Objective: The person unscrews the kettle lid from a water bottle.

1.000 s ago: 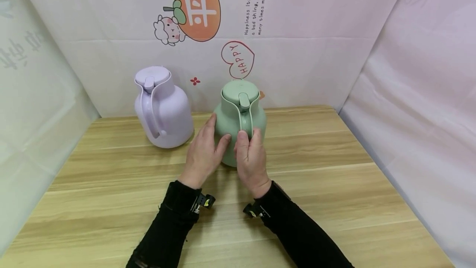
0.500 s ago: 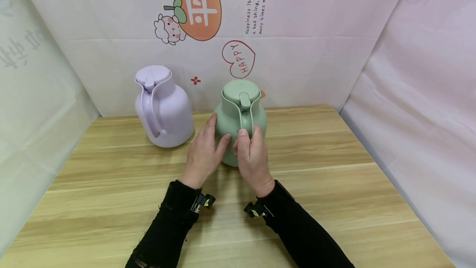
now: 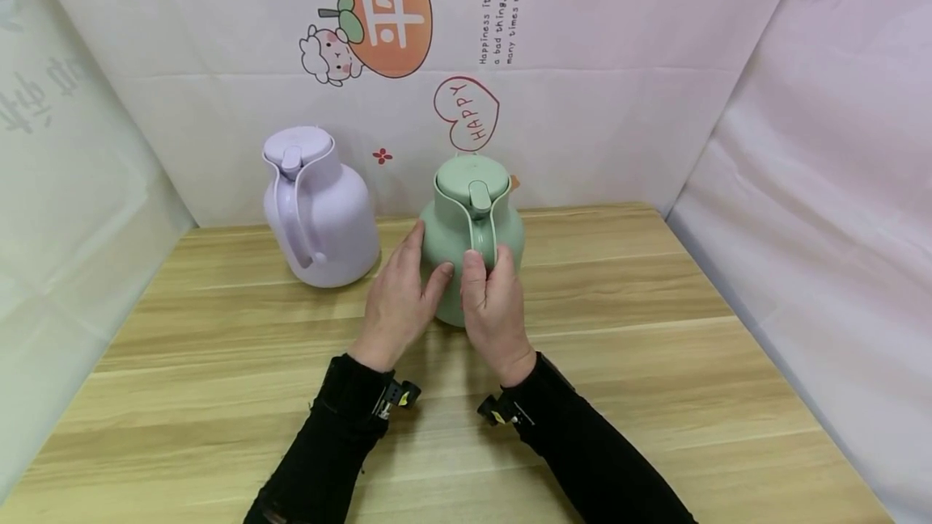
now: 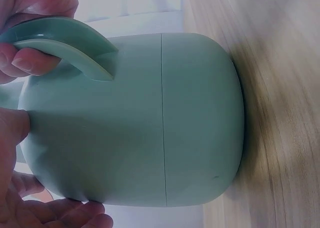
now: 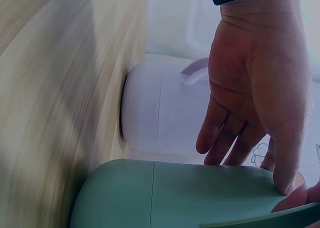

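Under both hands runs the wooden table, and backing it a white sheet printed with an orange cartoon fruit and a red HAPPY heart. Straight ahead of the hands stands the green jug, upright on the table, lid on, handle turned toward the person. Off to the far side of the left hand, well apart from it, stands a lilac jug of the same shape, untouched. The left hand lies flat against the green jug's side, fingers straight and thumb spread across the front, seemingly to steady the body rather than to lift it. The right hand has its fingers curled through the handle, thumb laid up along it, a carrying grip. From the head view the jug's base is hidden behind the hands; the left wrist camera shows it sitting flush on the wood, with fingertips hooked under the handle's arch. The right wrist camera adds the left palm from the inside, fingers extended against the green wall, and the lilac jug's base beyond it.
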`<state>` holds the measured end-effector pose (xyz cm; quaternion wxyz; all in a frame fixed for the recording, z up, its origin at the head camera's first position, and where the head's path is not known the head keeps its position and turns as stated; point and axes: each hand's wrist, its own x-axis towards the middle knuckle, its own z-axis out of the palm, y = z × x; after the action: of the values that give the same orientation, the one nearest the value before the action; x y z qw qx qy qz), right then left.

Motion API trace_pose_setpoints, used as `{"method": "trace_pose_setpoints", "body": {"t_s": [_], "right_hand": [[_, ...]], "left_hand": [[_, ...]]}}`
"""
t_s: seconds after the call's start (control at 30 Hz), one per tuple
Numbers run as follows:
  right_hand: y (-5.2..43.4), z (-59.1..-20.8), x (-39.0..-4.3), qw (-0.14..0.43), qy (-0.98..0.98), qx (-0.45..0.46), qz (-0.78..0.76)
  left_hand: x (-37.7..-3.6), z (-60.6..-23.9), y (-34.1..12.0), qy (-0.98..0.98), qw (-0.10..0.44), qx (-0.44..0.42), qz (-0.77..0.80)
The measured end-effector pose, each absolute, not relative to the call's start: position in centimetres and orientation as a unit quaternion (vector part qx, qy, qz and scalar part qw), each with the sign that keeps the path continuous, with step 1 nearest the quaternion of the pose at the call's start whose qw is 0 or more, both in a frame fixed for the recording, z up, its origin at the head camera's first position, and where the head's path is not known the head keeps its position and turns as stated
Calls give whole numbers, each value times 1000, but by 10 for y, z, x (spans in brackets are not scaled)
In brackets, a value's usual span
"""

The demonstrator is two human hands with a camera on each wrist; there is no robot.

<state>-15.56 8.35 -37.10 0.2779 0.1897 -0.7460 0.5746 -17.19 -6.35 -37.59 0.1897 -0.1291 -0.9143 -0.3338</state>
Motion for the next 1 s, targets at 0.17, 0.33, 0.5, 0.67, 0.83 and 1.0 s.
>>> {"method": "trace_pose_setpoints", "body": {"t_s": [0.17,0.33,0.5,0.67,0.83,1.0], "right_hand": [[85,-373,-155,291,-749,186,566],[85,-374,-154,300,-752,180,558],[85,-373,-154,307,-756,178,550],[85,-372,-154,311,-758,176,546],[85,-373,-154,311,-763,169,541],[85,-374,-155,321,-764,165,535]], "left_hand": [[-170,-375,-63,-915,186,-129,-335],[-169,-375,-63,-914,189,-132,-335],[-169,-375,-63,-913,188,-133,-336],[-169,-373,-64,-914,183,-136,-335],[-170,-368,-69,-910,187,-152,-339],[-174,-354,-78,-892,206,-183,-359]]}}
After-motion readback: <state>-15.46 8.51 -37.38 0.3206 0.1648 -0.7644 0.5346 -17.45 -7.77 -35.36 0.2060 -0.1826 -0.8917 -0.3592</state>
